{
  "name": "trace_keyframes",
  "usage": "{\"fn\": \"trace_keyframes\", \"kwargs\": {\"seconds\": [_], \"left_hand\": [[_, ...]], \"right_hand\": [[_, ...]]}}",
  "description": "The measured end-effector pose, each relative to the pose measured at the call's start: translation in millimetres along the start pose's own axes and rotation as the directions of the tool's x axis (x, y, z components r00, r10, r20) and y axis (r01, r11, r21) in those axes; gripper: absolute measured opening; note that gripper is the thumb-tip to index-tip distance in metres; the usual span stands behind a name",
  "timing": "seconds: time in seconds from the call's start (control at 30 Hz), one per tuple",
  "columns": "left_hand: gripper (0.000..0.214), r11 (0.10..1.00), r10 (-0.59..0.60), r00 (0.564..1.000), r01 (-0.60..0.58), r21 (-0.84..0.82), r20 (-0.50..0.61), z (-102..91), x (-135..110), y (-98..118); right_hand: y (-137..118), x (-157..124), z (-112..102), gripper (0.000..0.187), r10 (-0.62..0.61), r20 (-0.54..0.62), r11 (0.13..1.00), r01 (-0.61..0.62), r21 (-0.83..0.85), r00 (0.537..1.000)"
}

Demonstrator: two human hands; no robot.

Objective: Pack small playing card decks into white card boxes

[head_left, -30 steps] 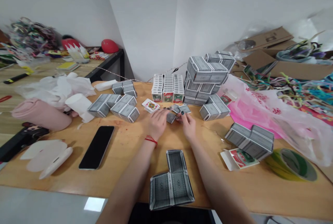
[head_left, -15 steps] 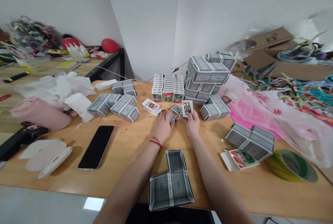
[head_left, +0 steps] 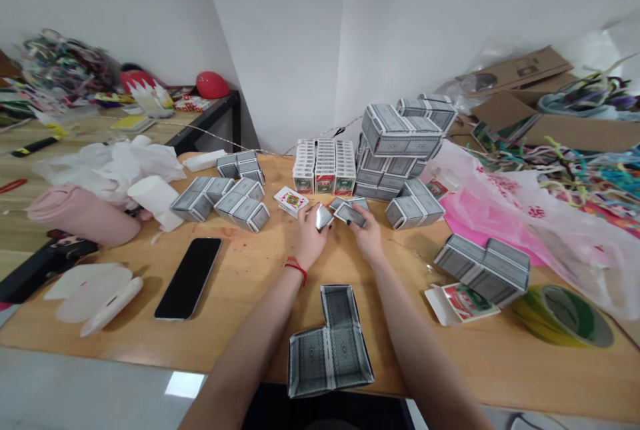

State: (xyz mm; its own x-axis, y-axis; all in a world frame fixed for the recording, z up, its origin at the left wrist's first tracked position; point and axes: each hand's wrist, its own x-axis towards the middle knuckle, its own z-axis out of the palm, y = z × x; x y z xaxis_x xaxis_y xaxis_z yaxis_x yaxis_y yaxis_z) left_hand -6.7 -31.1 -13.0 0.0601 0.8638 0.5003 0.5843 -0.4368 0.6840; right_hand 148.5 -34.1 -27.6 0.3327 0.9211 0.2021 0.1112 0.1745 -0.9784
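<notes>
My left hand (head_left: 310, 238) pinches a grey-backed playing card (head_left: 324, 217), tilted and shining with glare. My right hand (head_left: 369, 235) grips some more grey-backed cards (head_left: 350, 213), their backs upward; I cannot tell how many. Just beyond the fingers, further cards lie partly covered on the table. Left of my left hand rests a small pile of face-up cards (head_left: 291, 198), a picture card on top. Between my forearms, near the table's edge, sits an L-shaped block built from grey-backed cards (head_left: 330, 343).
Rows of card boxes (head_left: 325, 167) stand at the back, beside stacked card blocks (head_left: 400, 133). More blocks (head_left: 243, 203) are at left, another (head_left: 483, 269) at right by an open card box (head_left: 463, 303) and tape roll (head_left: 563, 315). A phone (head_left: 189, 278) lies left.
The face-up picture card at my right hand is gone from view; card backs show there now. My left hand has turned and lifted a card slightly.
</notes>
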Motion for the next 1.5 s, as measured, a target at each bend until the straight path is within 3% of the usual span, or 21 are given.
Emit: {"fn": "trace_keyframes", "kwargs": {"seconds": [0.2,0.37,0.5,0.63,0.93,1.1,1.2,1.3,1.5], "left_hand": [[0.041,0.942,-0.202,0.979,0.185,-0.279,-0.036,2.0,4.5,-12.1],[0.026,0.677,-0.436,0.895,0.395,-0.621,0.094,2.4,11.2,-17.4],[0.028,0.446,-0.537,0.825,0.456,-0.770,0.177,-2.3,15.4,-16.6],[0.027,0.378,-0.569,0.796,0.476,-0.794,0.206,-4.0,16.5,-13.7],[0.026,0.466,-0.564,0.811,0.468,-0.751,0.156,1.0,14.7,-15.9],[0.023,0.512,-0.563,0.819,0.452,-0.730,0.112,2.7,14.5,-17.2],[0.022,0.626,-0.504,0.860,0.431,-0.650,0.084,0.9,11.6,-15.2],[0.024,0.738,-0.396,0.907,0.409,-0.537,0.146,-2.0,6.5,-9.4],[0.028,0.763,-0.363,0.917,0.393,-0.513,0.163,-6.0,4.0,-2.3]], "right_hand": [[12.8,2.7,0.2,0.059,-0.039,-0.015,0.998,0.038,-0.052,0.999],[9.4,2.5,1.2,0.050,-0.043,0.040,0.999,0.043,-0.006,0.998],[-0.1,-0.2,3.2,0.054,-0.007,0.078,0.996,0.000,0.094,0.997],[-6.7,-3.8,5.9,0.053,0.040,0.107,0.982,-0.058,0.177,0.993],[-5.7,-6.0,8.8,0.046,0.068,0.158,0.980,-0.096,0.176,0.985],[-7.2,-6.8,9.5,0.048,0.126,0.223,0.957,-0.178,0.228,0.967],[-8.8,-7.4,8.9,0.047,0.148,0.236,0.963,-0.194,0.186,0.960],[-9.9,-7.2,7.5,0.042,0.133,0.204,0.980,-0.159,0.119,0.970],[-10.5,-4.9,5.4,0.029,0.081,0.180,0.993,-0.094,0.066,0.980]]}}
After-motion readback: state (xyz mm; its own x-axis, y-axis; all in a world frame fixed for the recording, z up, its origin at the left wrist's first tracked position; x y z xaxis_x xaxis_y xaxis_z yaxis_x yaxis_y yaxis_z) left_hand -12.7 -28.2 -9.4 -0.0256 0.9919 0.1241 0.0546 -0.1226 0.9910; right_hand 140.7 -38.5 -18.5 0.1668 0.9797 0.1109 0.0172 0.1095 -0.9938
